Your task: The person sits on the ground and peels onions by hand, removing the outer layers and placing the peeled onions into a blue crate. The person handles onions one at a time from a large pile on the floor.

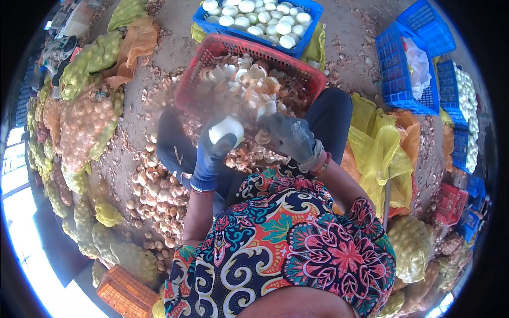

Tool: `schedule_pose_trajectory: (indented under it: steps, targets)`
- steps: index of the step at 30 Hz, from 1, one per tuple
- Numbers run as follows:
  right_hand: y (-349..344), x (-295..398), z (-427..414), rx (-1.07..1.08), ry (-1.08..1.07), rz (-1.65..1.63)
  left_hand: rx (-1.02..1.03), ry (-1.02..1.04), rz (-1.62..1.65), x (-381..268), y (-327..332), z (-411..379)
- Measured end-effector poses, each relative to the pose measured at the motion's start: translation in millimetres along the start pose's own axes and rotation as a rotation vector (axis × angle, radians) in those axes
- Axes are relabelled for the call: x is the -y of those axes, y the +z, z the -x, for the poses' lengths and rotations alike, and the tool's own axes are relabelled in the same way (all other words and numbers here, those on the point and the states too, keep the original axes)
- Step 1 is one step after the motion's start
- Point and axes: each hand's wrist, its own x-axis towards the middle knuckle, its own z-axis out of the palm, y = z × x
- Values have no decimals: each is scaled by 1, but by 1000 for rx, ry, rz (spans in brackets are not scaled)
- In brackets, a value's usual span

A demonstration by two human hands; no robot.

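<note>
My left hand [212, 149], in a grey-blue work glove, grips a peeled white onion [226, 129] over my lap. To its right is my right hand [293, 136], also gloved, with its fingers curled downward. A scrap of onion skin [262, 137] shows by those fingers; whether they hold it or a tool is hidden. Just beyond both hands, a red plastic crate [187, 85] holds a heap of onion peels [248, 81]. Behind it, a blue plastic crate [201, 20] is filled with peeled white onions [262, 18].
Unpeeled onions [159, 194] are piled on the floor at my left. Mesh sacks of onions [85, 125] line the far left. Yellow mesh sacks [377, 139] lie at my right, below a blue crate [391, 71] holding a plastic bag [417, 69]. An orange crate [126, 292] stands lower left.
</note>
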Motion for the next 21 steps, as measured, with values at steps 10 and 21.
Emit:
schedule_pose_trajectory:
  steps: [10, 21]
  targets:
    - [-8, 23, -20, -144, 256, -612, -10, 189, -503, -17, 19, -4]
    - [-13, 36, -36, -12, 705, -1528, 99, 14, 468, 3, 16, 3]
